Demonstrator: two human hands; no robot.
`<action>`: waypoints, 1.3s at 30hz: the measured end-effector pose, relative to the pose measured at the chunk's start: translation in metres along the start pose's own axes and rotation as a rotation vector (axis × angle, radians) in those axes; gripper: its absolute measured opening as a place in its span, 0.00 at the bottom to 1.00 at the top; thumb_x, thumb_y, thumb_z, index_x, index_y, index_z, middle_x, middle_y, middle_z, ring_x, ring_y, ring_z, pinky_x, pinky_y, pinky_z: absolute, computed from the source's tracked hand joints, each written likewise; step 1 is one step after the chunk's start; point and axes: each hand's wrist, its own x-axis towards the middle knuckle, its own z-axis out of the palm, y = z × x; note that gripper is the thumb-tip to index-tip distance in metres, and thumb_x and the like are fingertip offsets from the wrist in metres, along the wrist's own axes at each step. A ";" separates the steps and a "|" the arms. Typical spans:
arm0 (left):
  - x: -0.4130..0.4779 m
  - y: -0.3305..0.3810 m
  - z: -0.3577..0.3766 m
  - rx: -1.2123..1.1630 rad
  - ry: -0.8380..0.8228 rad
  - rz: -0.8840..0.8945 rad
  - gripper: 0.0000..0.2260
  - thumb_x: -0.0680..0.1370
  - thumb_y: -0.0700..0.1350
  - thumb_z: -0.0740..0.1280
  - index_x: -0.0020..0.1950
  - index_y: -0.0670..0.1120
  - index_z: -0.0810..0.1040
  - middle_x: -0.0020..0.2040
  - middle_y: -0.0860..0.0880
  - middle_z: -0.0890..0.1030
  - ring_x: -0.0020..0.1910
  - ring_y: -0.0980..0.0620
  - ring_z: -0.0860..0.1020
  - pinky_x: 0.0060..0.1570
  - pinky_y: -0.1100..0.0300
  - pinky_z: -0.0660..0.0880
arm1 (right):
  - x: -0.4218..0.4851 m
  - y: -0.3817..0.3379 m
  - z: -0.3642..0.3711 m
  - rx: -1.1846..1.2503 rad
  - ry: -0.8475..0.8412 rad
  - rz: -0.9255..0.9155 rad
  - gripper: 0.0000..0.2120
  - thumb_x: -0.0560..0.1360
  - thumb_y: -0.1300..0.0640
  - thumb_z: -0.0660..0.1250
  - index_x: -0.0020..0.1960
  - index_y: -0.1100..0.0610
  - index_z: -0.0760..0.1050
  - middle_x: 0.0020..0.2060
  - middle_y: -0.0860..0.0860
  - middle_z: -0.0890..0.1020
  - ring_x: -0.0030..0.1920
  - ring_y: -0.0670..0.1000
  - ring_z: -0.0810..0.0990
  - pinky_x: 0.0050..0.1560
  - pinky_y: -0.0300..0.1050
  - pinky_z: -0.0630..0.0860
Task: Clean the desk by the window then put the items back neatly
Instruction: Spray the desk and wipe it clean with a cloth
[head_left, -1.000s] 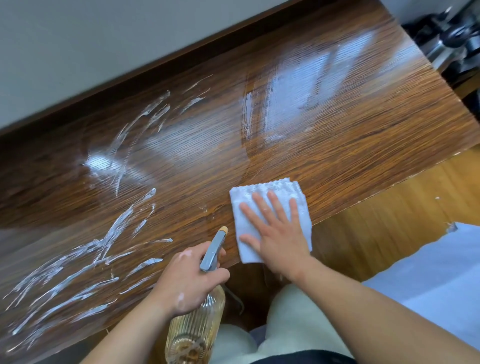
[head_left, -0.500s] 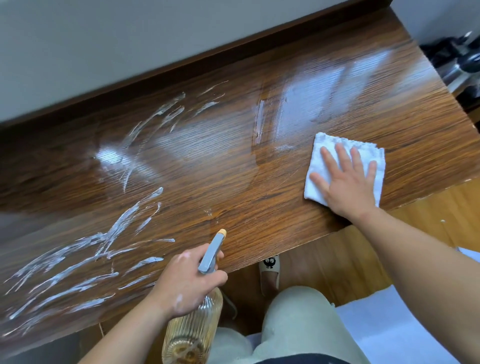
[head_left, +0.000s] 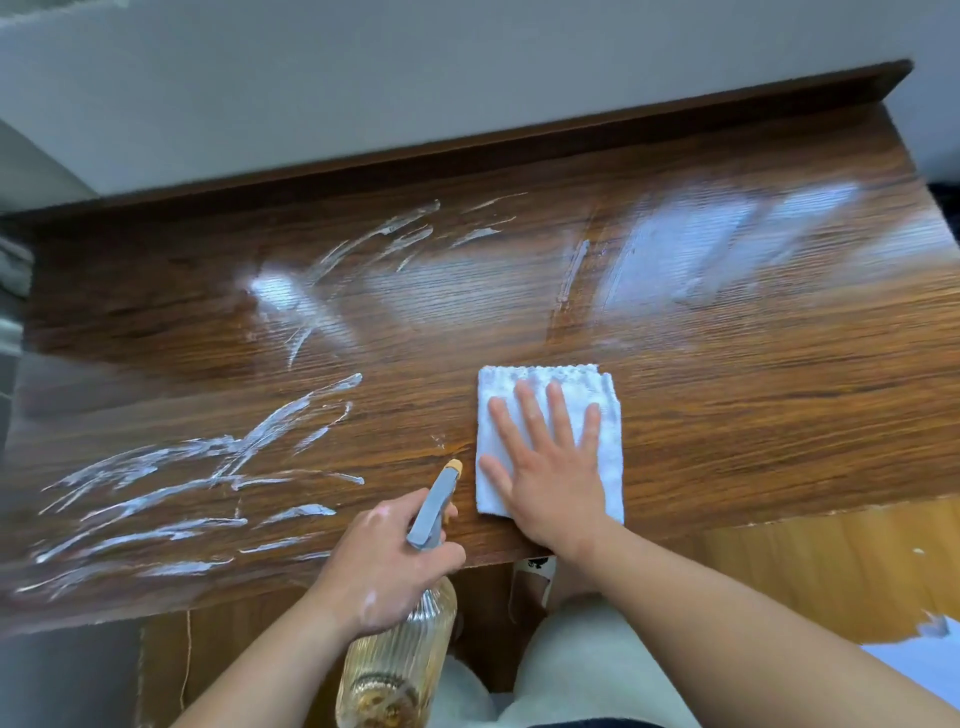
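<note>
Presently: right hand (head_left: 550, 483) flat, fingers (head_left: 530, 413) straight and spread, pressing folded white cloth (head_left: 609, 415) onto tabletop (head_left: 753, 415) near its front edge; left hand (head_left: 379, 566) grips spray bottle (head_left: 397, 670) just left of cloth. White streaks (head_left: 182, 488) mark tabletop's left half.

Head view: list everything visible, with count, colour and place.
desk: one, dark brown wood grain, fills the middle of the view.
streaks: many, white, on the desk's left half.
cloth: one, white, folded, on the desk near its front edge.
spray bottle: one, amber ribbed body, grey head, at the front edge.
wall: one, grey, behind the desk.
floor: one, light wood, lower right.
left hand: one, grips the spray bottle.
right hand: one, pressed flat on the cloth.
</note>
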 end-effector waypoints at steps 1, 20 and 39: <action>0.000 0.001 0.000 -0.008 0.000 -0.006 0.11 0.66 0.54 0.70 0.47 0.56 0.78 0.39 0.52 0.81 0.38 0.49 0.80 0.45 0.45 0.78 | 0.000 -0.006 0.001 -0.001 -0.004 -0.047 0.32 0.81 0.35 0.52 0.82 0.46 0.54 0.81 0.53 0.55 0.81 0.63 0.49 0.73 0.75 0.47; 0.037 -0.004 -0.061 -0.013 -0.032 0.014 0.14 0.65 0.55 0.69 0.49 0.58 0.79 0.40 0.55 0.82 0.37 0.55 0.79 0.42 0.55 0.76 | 0.146 -0.010 -0.031 0.044 -0.094 0.029 0.30 0.79 0.31 0.36 0.80 0.36 0.40 0.82 0.44 0.43 0.81 0.54 0.36 0.74 0.67 0.29; 0.093 0.021 -0.143 0.012 -0.003 0.170 0.15 0.64 0.56 0.69 0.48 0.55 0.79 0.35 0.55 0.82 0.37 0.54 0.79 0.42 0.57 0.75 | 0.100 -0.022 -0.026 0.012 -0.082 0.189 0.33 0.79 0.30 0.43 0.82 0.40 0.49 0.82 0.47 0.52 0.82 0.57 0.46 0.75 0.72 0.42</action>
